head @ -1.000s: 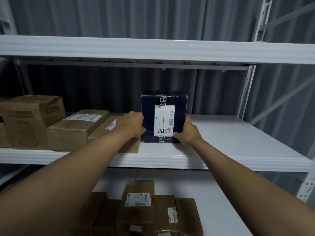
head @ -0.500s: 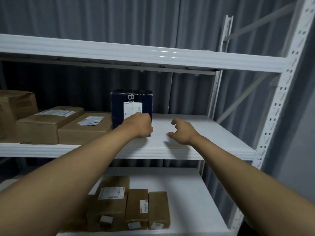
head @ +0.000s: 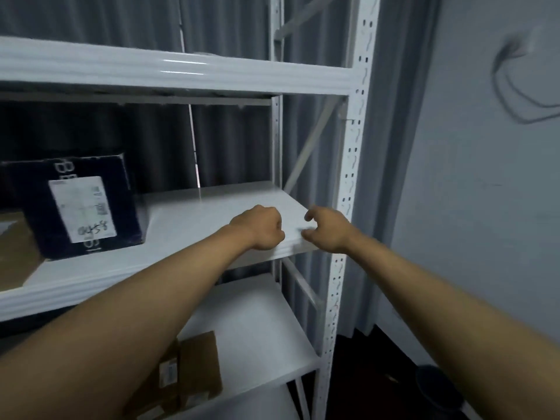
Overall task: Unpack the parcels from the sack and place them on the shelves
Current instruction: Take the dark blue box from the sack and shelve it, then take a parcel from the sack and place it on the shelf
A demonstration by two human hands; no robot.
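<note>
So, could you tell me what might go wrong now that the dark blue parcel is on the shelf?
The dark blue parcel stands tilted near the middle shelf front edge, so a bump might tip it off. Both the left hand and the right hand hang empty close to the white upright, which they might knock when pulling back.

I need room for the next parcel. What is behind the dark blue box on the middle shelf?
Behind the dark blue box only dark shadow and grey curtain show. The box hides the shelf directly behind it.
</note>
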